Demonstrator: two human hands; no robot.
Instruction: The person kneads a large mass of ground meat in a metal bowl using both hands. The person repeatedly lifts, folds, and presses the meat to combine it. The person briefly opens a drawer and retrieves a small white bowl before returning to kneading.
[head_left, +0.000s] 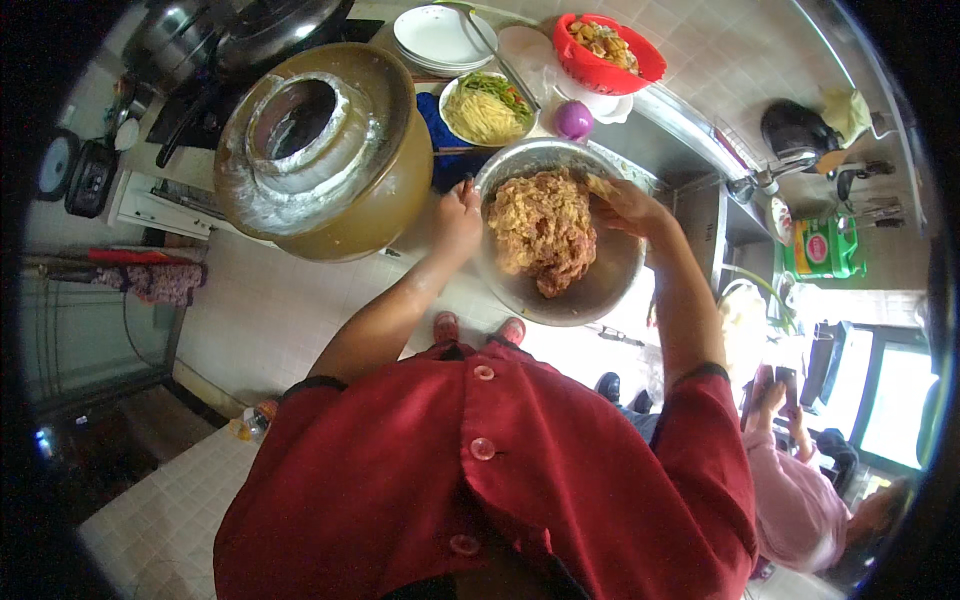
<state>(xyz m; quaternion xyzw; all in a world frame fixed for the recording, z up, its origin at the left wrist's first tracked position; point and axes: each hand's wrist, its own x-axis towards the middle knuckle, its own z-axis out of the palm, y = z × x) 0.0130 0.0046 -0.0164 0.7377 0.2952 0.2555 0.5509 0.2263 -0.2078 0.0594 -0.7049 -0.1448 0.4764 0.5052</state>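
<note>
A large stainless steel bowl (611, 274) holds a heap of minced meat mixture (544, 225), pinkish with yellowish bits on top. My left hand (459, 221) grips the bowl's left rim, its fingers bunched at the edge. Over the right side of the bowl reaches my right hand (630, 208), its fingers at the edge of the mixture. Something yellowish sits at those fingertips; whether it is held or only stuck there is unclear.
A big brown crock (390, 165) with a white-dusted top stands left of the bowl. Behind are a plate of shredded vegetables (487, 112), stacked white plates (442, 37), a purple onion (573, 120) and a red basket (600, 71). Another person (795, 495) holds a phone at right.
</note>
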